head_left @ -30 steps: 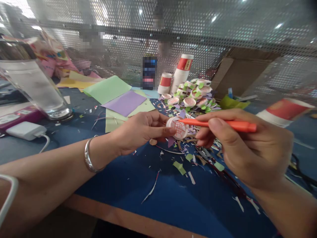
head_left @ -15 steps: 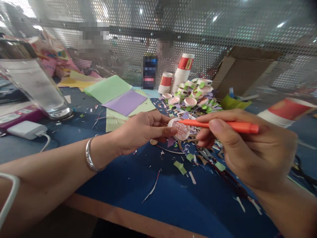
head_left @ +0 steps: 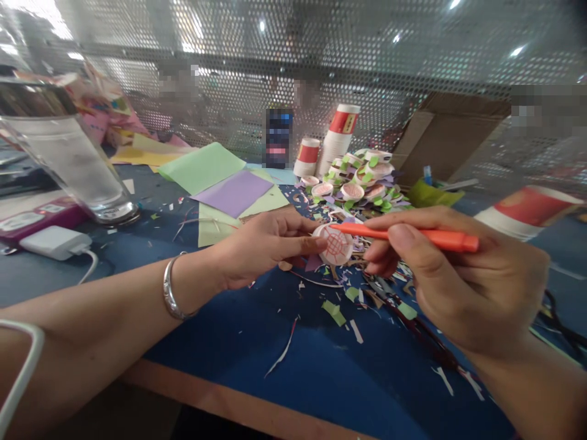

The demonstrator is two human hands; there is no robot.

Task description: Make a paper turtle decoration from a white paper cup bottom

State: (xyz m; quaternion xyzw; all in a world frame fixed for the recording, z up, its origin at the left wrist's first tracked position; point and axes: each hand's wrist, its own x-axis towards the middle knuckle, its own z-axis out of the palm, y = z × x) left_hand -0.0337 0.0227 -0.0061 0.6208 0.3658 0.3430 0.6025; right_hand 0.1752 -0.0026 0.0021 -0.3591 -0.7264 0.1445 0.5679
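Between its thumb and fingers my left hand (head_left: 275,244) pinches the edge of a paper cup bottom (head_left: 338,245), a small white disc with a red grid pattern drawn on its face. My right hand (head_left: 463,275) grips an orange felt-tip pen (head_left: 426,235) like a writing tool. The pen's tip is at the disc's upper edge. Behind the hands lies a pile of similar cup bottoms (head_left: 353,191) with red lines and green and purple paper bits on them. Scissors (head_left: 422,330) with dark handles rest on the table below my right hand.
Stacked red-and-white paper cups (head_left: 338,146) stand behind the pile, and another cup (head_left: 527,211) tilts at right. Green paper (head_left: 204,165) and purple paper (head_left: 233,192) lie left of centre. At left are a water bottle (head_left: 77,159) and a power strip (head_left: 46,214). Paper scraps (head_left: 334,311) are scattered around.
The view has shifted slightly. The disc has tipped a little more toward me, showing its drawn face more fully. Both hands keep their holds.
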